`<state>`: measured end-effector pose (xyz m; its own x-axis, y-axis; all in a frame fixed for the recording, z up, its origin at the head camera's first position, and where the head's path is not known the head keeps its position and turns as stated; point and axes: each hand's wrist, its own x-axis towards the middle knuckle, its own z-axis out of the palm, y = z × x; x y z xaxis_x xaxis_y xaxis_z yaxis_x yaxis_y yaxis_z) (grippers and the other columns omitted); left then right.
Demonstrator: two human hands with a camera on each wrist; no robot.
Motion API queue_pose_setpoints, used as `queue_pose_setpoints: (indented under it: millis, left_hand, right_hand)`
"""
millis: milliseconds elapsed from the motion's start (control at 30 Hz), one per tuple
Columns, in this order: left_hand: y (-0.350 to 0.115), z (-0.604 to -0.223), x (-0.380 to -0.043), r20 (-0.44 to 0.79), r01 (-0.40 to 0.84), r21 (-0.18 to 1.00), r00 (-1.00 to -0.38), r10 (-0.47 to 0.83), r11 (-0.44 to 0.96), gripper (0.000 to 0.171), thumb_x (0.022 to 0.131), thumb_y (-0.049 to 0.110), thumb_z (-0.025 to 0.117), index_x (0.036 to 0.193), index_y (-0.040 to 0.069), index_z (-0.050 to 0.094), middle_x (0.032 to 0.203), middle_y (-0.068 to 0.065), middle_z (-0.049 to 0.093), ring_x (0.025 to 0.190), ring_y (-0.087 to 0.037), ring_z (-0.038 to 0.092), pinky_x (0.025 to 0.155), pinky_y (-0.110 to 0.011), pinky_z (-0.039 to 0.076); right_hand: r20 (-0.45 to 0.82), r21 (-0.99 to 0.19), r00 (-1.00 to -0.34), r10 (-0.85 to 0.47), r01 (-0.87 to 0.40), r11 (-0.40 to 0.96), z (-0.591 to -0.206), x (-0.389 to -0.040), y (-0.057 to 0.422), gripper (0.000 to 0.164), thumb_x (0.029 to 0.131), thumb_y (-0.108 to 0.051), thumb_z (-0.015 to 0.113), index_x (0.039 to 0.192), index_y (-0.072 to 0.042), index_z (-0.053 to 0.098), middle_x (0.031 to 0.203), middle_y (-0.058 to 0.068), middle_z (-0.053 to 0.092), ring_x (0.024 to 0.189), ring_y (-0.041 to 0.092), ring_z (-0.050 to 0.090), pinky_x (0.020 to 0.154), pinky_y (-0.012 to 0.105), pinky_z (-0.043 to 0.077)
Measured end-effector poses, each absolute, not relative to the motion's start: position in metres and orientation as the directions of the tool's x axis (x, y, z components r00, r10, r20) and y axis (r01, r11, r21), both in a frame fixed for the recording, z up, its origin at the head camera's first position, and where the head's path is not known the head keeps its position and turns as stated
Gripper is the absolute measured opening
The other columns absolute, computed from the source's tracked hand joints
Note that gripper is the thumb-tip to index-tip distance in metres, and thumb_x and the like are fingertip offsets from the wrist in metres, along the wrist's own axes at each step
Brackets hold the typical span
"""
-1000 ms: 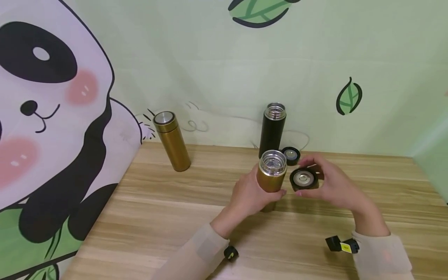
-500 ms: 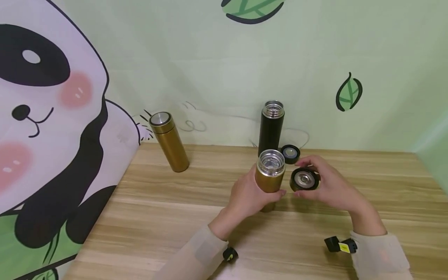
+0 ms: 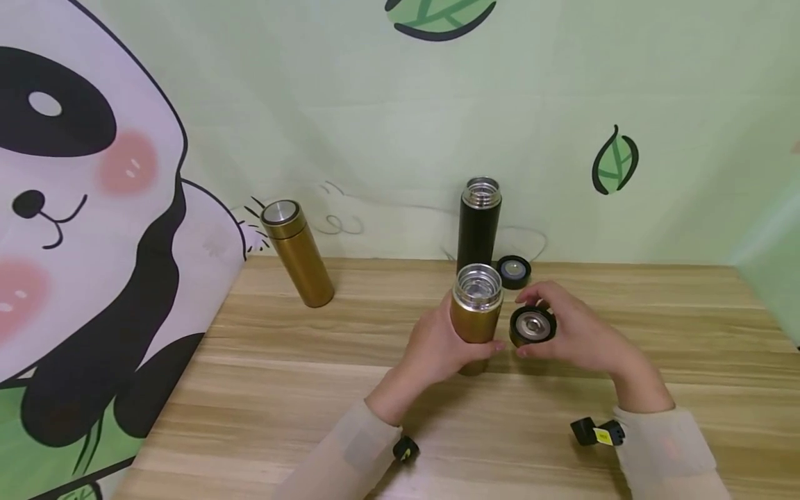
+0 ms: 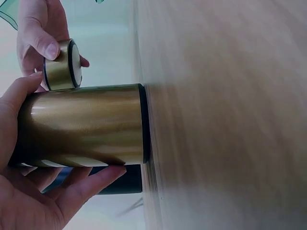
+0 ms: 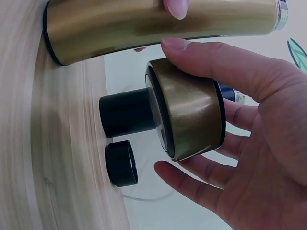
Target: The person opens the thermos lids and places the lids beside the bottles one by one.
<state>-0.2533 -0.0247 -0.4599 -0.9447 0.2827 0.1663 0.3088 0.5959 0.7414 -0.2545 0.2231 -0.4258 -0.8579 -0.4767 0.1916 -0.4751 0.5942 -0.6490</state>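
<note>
My left hand [image 3: 431, 344] grips an uncapped gold thermos flask [image 3: 476, 323] around its body, thumb across the front. The flask stands upright on the wooden table, its steel threaded mouth uncovered; in the left wrist view its dark base [image 4: 144, 124] is right at the tabletop. Just to its right, my right hand [image 3: 575, 333] pinches the gold lid [image 3: 532, 325] between thumb and fingers. The lid's steel underside and black rim face up, and it is held above the table. In the right wrist view the lid [image 5: 192, 108] is close beside the flask, apart from the mouth.
Behind the gold flask stands a black uncapped flask [image 3: 479, 229], its lower part hidden. A black lid [image 3: 514, 272] lies underside up beside it. A second gold flask [image 3: 298, 257], capped, stands at the back left. A panda-print backdrop [image 3: 375, 139] rises behind the table [image 3: 281, 389].
The whole head view has shifted slightly, with things drifting left. My right hand has brought the gold lid a little lower and left; both grips stay the same.
</note>
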Motion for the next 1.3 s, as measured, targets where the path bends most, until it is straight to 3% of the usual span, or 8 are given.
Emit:
queue_pose_setpoints:
  millis: [767, 967, 1300]
  left_hand:
    - [-0.032, -0.46, -0.252, 0.097, 0.29, 0.799, -0.927, 0.364, 0.527, 0.109, 0.066, 0.017, 0.1, 0.154, 0.023, 0.036, 0.138, -0.002, 0.062, 0.123, -0.02, 0.062, 0.108, -0.042, 0.048]
    - [-0.033, -0.462, -0.247, 0.086, 0.269, 0.8, -0.936, 0.342, 0.536, 0.096, 0.067, 0.015, 0.098, 0.148, 0.017, 0.045, 0.142, -0.003, 0.06, 0.132, -0.022, 0.057, 0.113, -0.043, 0.045]
    - [-0.037, -0.462, -0.244, 0.056, 0.205, 0.805, -0.961, 0.272, 0.557, 0.084, 0.072, 0.017, 0.095, 0.141, 0.012, 0.048, 0.14, -0.01, 0.063, 0.129, -0.027, 0.061, 0.108, -0.046, 0.05]
  right_hand:
    - [0.111, -0.632, -0.865, -0.49, -0.442, 0.637, -0.431, -0.255, 0.215, 0.071, 0.07, -0.025, 0.097, 0.126, -0.007, 0.057, 0.117, 0.01, 0.063, 0.107, 0.025, 0.06, 0.095, 0.048, 0.049]
    - [0.127, -0.623, -0.859, -0.496, -0.458, 0.634, -0.434, -0.256, 0.213, 0.071, 0.07, -0.024, 0.097, 0.126, -0.005, 0.058, 0.116, 0.011, 0.063, 0.107, 0.025, 0.061, 0.096, 0.048, 0.05]
    - [0.141, -0.64, -0.868, -0.476, -0.447, 0.625, -0.439, -0.257, 0.211, 0.071, 0.071, -0.02, 0.096, 0.128, -0.004, 0.057, 0.119, 0.012, 0.063, 0.11, 0.028, 0.061, 0.099, 0.05, 0.048]
